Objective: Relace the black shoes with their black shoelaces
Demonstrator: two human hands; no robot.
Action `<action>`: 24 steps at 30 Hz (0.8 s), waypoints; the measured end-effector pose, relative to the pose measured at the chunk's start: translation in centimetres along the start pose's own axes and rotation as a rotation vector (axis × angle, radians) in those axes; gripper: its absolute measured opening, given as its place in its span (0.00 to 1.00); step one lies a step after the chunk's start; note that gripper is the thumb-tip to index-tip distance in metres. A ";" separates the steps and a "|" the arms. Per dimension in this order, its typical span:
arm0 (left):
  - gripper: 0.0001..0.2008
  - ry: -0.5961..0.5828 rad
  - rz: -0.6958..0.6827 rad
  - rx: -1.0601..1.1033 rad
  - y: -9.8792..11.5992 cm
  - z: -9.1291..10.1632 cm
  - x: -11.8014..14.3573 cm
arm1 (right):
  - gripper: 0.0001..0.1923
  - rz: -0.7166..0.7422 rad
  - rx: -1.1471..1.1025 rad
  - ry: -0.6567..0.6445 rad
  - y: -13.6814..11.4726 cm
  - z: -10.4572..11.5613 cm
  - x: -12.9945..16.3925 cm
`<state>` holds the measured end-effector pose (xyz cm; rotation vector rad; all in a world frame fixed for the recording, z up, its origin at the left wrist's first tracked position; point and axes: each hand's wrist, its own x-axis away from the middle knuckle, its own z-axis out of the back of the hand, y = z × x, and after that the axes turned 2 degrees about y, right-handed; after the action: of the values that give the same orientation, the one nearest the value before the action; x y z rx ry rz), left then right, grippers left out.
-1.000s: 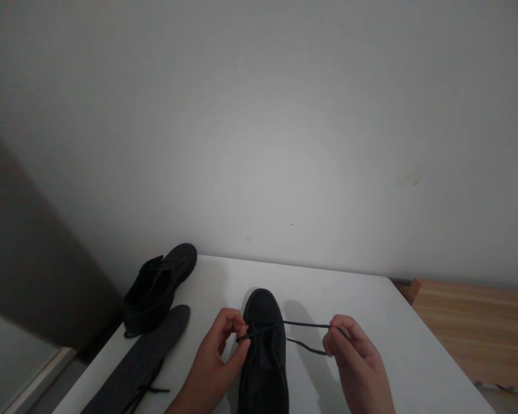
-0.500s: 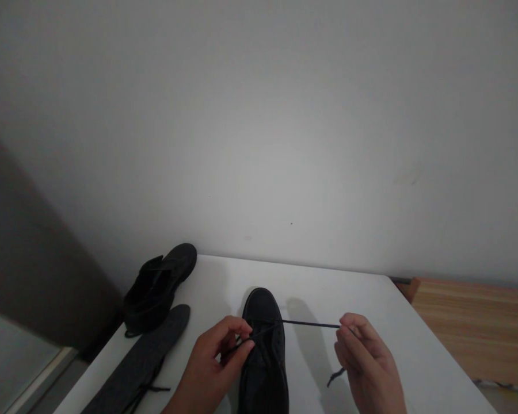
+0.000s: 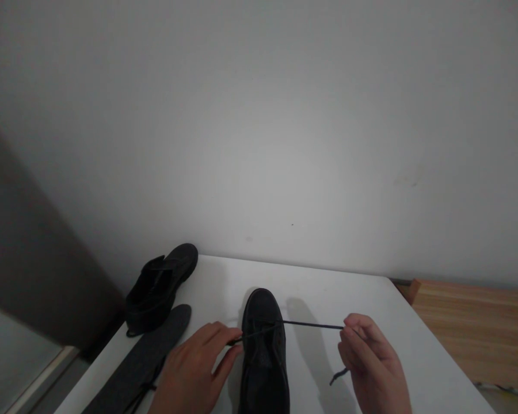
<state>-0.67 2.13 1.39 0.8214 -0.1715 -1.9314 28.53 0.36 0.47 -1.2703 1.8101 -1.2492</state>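
A black shoe stands on the white table, toe pointing away from me. A dark shoelace runs across the front of its lacing area and stretches out to both sides. My right hand, right of the shoe, pinches the taut lace, with a loose end hanging below the fingers. Just left of the shoe, my left hand pinches the lace's other side between thumb and fingers. Part of the lace is hidden inside that hand.
Another black shoe sits at the table's back left. In front of it lie a dark grey insole and a loose black lace. A white wall rises behind the table; a wooden surface is at right.
My left hand has moved left, away from the shoe's lacing area, drawing the lace out with it. My right hand has shifted slightly right and keeps its pinch.
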 end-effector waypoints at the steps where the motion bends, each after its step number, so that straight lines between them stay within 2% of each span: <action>1: 0.06 0.003 -0.012 -0.040 -0.1 0.1 0.0 | 0.14 0.001 0.004 0.003 -0.1 0.0 0.0; 8: 0.08 0.123 0.003 -0.166 -1.1 0.2 -0.1 | 0.14 0.006 0.002 0.005 -0.1 0.2 0.0; 12: 0.08 0.123 0.042 -0.155 -1.0 0.4 0.1 | 0.16 0.010 0.013 0.022 -0.2 -0.1 0.2; 17: 0.10 0.135 0.019 -0.200 -1.0 0.6 0.3 | 0.14 0.005 -0.010 0.023 -0.4 -0.3 0.6; 20: 0.10 0.163 0.072 -0.126 -0.8 0.5 0.3 | 0.15 -0.004 0.002 -0.001 -0.1 -0.1 0.5; 24: 0.12 0.052 0.191 0.104 1.2 0.7 0.2 | 0.16 -0.011 0.019 0.022 0.1 -0.3 0.9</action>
<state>-0.25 1.22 2.33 0.8902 -0.3107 -1.7319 27.89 -0.34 0.54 -1.2621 1.8044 -1.2879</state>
